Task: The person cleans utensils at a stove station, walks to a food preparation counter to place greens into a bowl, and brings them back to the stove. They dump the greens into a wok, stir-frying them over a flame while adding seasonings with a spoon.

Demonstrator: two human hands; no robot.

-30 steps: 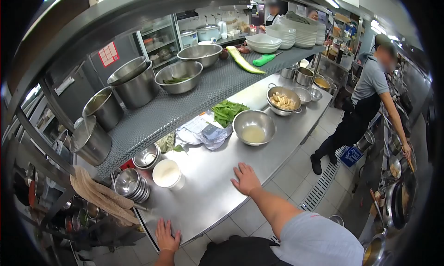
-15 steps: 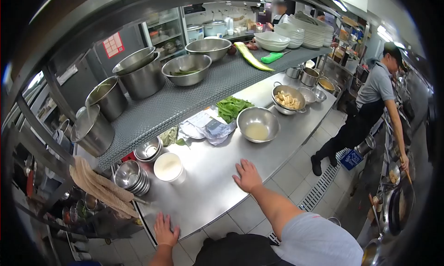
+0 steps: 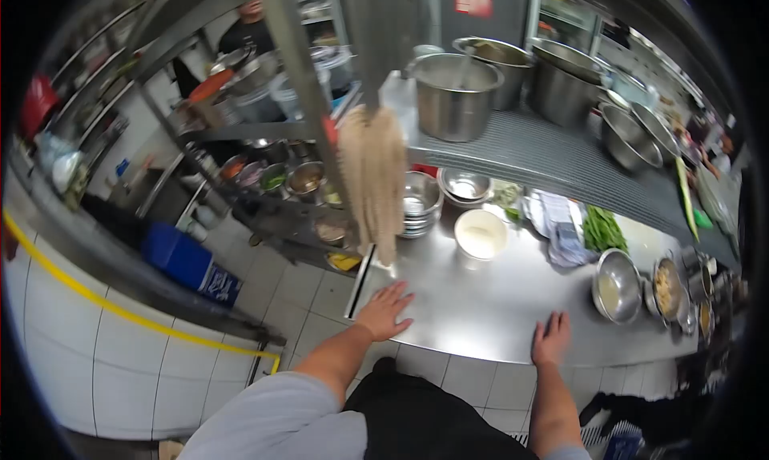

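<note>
My left hand (image 3: 385, 311) lies flat on the steel table (image 3: 448, 312) near its left front corner, fingers spread. Toward the right front edge, my right hand (image 3: 552, 339) rests on the same table, fingers apart and slightly blurred. Neither hand holds anything. Beyond them stands a white tub (image 3: 481, 236) with pale contents, beside stacked metal bowls (image 3: 420, 204). Farther right are a folded cloth (image 3: 565, 240), green leaves (image 3: 603, 228), a metal bowl of cloudy liquid (image 3: 616, 286) and a bowl of pale pieces (image 3: 666, 289).
A beige towel (image 3: 373, 180) hangs at the table's left end. Above the table, a shelf (image 3: 529, 148) bears steel pots (image 3: 458, 100). Left are a metal frame, food containers (image 3: 305, 178) and a blue crate (image 3: 178, 256). Another person (image 3: 247, 34) stands at the back left.
The view has swung left, bringing the towel and left-hand area toward the middle. Both hands stay on the table. The co-worker at the right is now mostly out of view.
</note>
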